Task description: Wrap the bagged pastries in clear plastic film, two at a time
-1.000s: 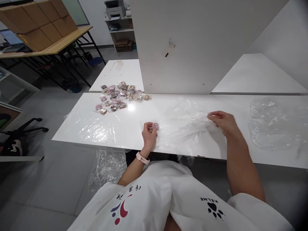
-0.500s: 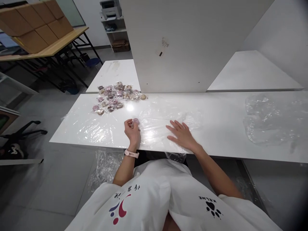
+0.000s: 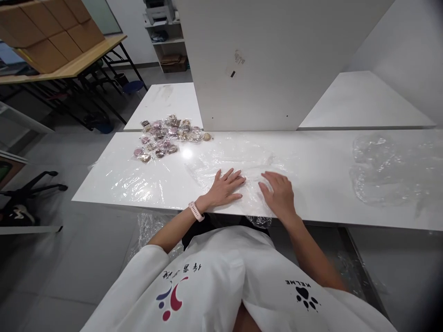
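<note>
A thin sheet of clear plastic film [image 3: 221, 161] lies wrinkled on the white table [image 3: 321, 184] in front of me. My left hand [image 3: 225, 189] rests flat on the film with its fingers spread, a pink band on the wrist. To its right, my right hand [image 3: 279, 196] is bent over the film's right side, thumb apart from the fingers, with nothing visible between them. Small clear-wrapped pieces [image 3: 169, 133], pinkish, brown and cream, are heaped at the left back of the table.
More clear plastic [image 3: 380, 170] lies crumpled at the right end of the table. A white upright panel [image 3: 263, 60] stands behind the work area. Plastic film [image 3: 150, 230] hangs below the front edge at left. Cardboard boxes [image 3: 58, 37] sit on a wooden table farther off.
My left hand has moved right and gone from pinching a small pinkish piece to lying flat; that piece is no longer visible. My right hand has shifted right and its fingers have drawn in.
</note>
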Tool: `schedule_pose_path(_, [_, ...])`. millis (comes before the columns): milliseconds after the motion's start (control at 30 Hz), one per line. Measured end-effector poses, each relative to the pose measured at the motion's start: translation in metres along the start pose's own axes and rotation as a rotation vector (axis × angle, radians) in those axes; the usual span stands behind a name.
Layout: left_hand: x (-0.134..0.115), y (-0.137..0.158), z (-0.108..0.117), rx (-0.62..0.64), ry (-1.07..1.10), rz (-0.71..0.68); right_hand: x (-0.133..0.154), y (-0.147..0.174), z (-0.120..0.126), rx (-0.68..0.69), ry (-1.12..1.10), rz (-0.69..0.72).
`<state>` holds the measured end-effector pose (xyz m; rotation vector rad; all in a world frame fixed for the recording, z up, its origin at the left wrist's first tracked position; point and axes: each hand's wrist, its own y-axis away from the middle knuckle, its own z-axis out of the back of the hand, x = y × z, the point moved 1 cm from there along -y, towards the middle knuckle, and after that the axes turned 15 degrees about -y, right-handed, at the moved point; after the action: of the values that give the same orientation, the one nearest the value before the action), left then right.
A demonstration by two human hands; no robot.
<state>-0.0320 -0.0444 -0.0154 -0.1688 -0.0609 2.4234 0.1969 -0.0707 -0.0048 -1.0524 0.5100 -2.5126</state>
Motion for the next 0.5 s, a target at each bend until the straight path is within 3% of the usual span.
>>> schedule_pose_path(167, [0.029, 0.032, 0.023, 0.060, 0.123, 0.013, 0.045, 0.056, -0.010, 0.193, -0.068, 0.172])
schedule_pose_path(333, [0.048, 0.087, 0.032, 0.123, 0.117, 0.072, 0.022, 0.072, 0.008, 0.169, -0.173, 0.084])
schedule_pose_path(500, [0.025, 0.120, 0.019, -0.047, 0.129, 0.118, 0.007, 0.055, 0.052, 0.217, -0.077, 0.033])
